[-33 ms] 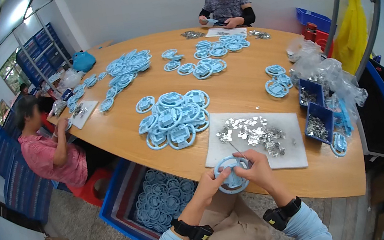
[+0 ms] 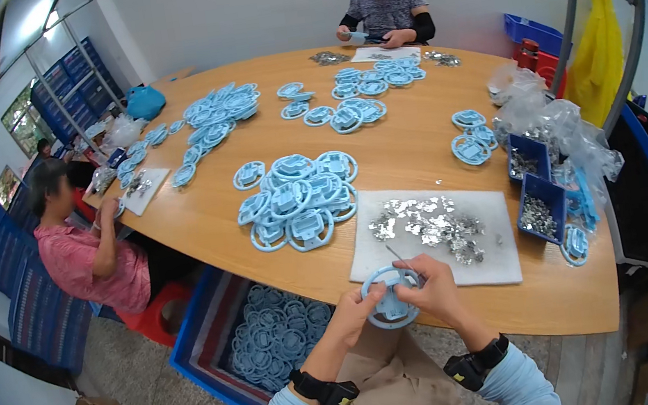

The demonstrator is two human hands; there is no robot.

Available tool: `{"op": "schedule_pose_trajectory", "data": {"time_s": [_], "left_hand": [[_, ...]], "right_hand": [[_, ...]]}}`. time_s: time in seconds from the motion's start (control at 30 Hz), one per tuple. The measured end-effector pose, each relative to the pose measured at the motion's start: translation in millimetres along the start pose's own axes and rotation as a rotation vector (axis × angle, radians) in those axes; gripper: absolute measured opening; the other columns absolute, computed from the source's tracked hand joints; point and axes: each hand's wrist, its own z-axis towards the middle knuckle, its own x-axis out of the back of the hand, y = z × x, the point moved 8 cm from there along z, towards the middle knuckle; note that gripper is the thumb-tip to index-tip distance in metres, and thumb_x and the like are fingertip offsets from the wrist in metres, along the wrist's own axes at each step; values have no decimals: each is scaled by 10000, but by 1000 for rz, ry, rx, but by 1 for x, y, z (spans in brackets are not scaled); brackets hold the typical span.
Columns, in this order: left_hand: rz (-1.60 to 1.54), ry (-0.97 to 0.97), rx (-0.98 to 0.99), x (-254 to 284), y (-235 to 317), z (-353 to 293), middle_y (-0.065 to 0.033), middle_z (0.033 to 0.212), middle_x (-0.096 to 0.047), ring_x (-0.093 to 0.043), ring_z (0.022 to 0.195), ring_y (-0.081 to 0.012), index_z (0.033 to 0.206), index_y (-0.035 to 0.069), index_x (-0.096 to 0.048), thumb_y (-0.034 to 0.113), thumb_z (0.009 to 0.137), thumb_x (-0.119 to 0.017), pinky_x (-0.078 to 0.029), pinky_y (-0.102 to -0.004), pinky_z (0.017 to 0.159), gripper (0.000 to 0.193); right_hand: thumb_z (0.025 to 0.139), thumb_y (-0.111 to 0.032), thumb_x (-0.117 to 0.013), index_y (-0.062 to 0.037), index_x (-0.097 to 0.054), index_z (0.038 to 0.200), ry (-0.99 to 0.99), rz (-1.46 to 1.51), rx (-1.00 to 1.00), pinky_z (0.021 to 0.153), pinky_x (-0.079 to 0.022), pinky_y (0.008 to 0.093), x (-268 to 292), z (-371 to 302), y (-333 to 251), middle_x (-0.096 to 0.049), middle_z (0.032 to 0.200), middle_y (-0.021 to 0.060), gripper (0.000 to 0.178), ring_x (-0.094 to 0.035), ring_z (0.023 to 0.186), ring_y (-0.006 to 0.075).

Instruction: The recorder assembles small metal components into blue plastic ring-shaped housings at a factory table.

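Observation:
A light-blue plastic wheel-shaped part (image 2: 393,309), like a small toy steering wheel, is held tilted over the table's near edge. My left hand (image 2: 354,313) is closed on its left rim, the thumb reaching onto the hub. My right hand (image 2: 433,282) is closed at its upper right side, thumb on the hub. From the right fingers a thin metal tool (image 2: 396,253) sticks up; its exact kind is unclear. Just beyond my hands, small shiny metal pieces (image 2: 426,221) lie spread on a white foam pad (image 2: 367,256).
A pile of matching blue wheels (image 2: 297,198) sits left of the pad. Two blue bins (image 2: 538,207) of metal pieces stand at right, beside plastic bags (image 2: 571,134). Below the table edge is a blue crate (image 2: 195,345) full of wheels. Co-workers sit at left (image 2: 91,256) and far side (image 2: 384,8).

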Motion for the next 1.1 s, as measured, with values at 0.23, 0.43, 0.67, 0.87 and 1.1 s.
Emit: {"op": "schedule_pose_trajectory", "data": {"time_s": [0.23, 0.43, 0.67, 0.87, 1.1], "left_hand": [[-126, 76, 57, 34, -8, -40, -65, 967, -647, -611, 889, -132, 1043, -13, -616, 201, 871, -625, -483, -278, 802, 275], [-123, 173, 23, 59, -14, -63, -78, 961, -650, -620, 863, -140, 1015, -20, -622, 128, 839, -651, -497, -281, 780, 232], [-247, 357, -48, 119, -20, -84, -71, 951, -654, -624, 813, -135, 1003, -16, -625, 137, 838, -651, -501, -279, 736, 227], [1151, 683, -816, 141, 76, -88, -129, 961, -618, -575, 899, -270, 969, 16, -626, 117, 811, -615, -448, -371, 805, 188], [1688, 561, -829, 102, 118, 2, -156, 1136, -494, -437, 1081, -322, 992, 41, -605, 252, 781, -638, -362, -439, 887, 300]], "right_hand": [[663, -176, -679, -51, -659, 1027, -45, -23, 137, 584, -453, 265, -40, -20, -22, -602, 850, 77, 385, -564, 655, 164], [686, -208, -672, -90, -659, 1039, -249, -83, 133, 608, -480, 306, -82, -29, -21, -586, 862, 99, 373, -591, 703, 230], [725, -258, -705, -90, -617, 1122, -321, -83, 323, 628, -488, 304, -99, -32, -37, -602, 1010, 129, 440, -602, 758, 241], [772, -211, -678, -49, -646, 1021, -128, -22, 138, 565, -442, 270, -54, -10, -10, -631, 892, 90, 300, -541, 614, 162], [779, -147, -657, -41, -669, 916, -95, -4, 139, 509, -399, 245, -34, -18, -14, -629, 784, 49, 174, -484, 550, 107]]}}
